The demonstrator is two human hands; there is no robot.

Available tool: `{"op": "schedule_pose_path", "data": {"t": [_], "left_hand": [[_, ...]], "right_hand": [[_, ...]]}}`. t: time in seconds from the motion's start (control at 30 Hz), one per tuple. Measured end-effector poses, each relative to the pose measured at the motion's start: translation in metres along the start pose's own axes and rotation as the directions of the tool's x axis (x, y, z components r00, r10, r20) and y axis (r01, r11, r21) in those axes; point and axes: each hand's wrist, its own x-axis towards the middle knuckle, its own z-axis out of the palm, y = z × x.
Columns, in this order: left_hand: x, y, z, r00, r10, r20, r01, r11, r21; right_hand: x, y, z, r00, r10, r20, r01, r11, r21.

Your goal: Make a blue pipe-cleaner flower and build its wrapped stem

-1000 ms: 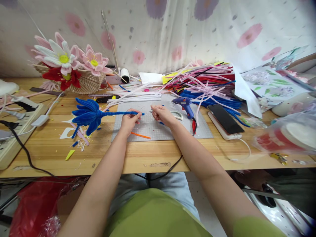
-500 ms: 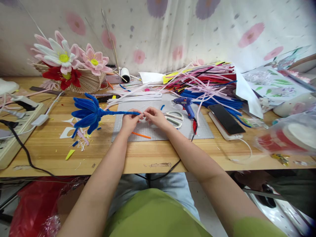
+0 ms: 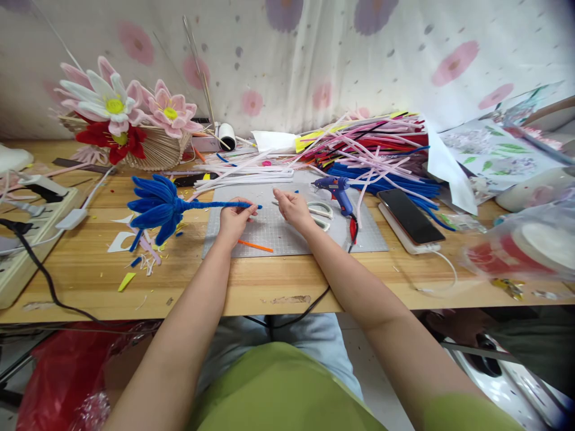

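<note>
blue pipe-cleaner flower (image 3: 155, 205), grey mat (image 3: 269, 230), blue glue gun (image 3: 336, 190).

fuzzy blue flower (image 3: 155, 206), wooden table (image 3: 269, 281) — matt

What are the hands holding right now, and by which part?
The left hand pinches the blue flower by its stem end. The right hand appears empty.

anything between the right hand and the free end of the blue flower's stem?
Nothing visible. The right hand hovers just right of the stem tip of the blue flower, which the left hand pinches; only bare grey mat lies under the gap.
</note>
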Motion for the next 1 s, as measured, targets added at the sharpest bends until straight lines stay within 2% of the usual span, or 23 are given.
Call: {"op": "schedule_pose_path", "data": {"t": [0.1,0.17,0.37,0.47,0.57,0.67,0.77,0.87,1.0], "left_hand": [[0.001,0.0,0.0,1.0,0.0,0.002,0.0,1.0,-0.008],[0.001,0.0,-0.001,1.0,-0.001,0.003,0.001,1.0,-0.014],[0.003,0.0,-0.002,1.0,-0.024,0.006,0.024,0.999,-0.032],[0.003,0.0,-0.002,1.0,-0.031,0.004,0.031,0.999,-0.038],[0.003,-0.001,-0.002,1.0,-0.027,0.012,0.028,0.999,-0.038],[0.003,-0.002,-0.001,0.999,-0.025,0.029,0.027,0.999,-0.043],[0.003,-0.002,0.0,0.999,-0.025,0.027,0.027,0.999,-0.045],[0.003,-0.001,0.0,1.0,-0.008,0.026,0.009,0.999,-0.035],[0.002,0.002,0.0,0.998,0.025,0.053,-0.025,1.0,-0.005]], "right_hand": [[0.002,0.001,0.001,0.984,-0.025,0.175,-0.018,0.972,0.235],[0.002,0.001,0.002,0.978,-0.041,0.203,-0.026,0.948,0.318],[-0.002,0.002,0.007,0.965,0.129,0.229,-0.165,0.975,0.147],[-0.004,0.003,0.013,0.942,0.163,0.293,-0.229,0.951,0.207],[-0.006,0.003,0.019,0.93,0.123,0.345,-0.214,0.947,0.239],[-0.009,0.003,0.024,0.942,0.05,0.333,-0.133,0.964,0.231],[-0.011,0.002,0.027,0.964,0.043,0.263,-0.108,0.965,0.237],[-0.012,0.001,0.029,0.971,0.089,0.223,-0.16,0.933,0.324],[-0.012,-0.001,0.029,0.94,0.197,0.277,-0.314,0.816,0.485]]}}
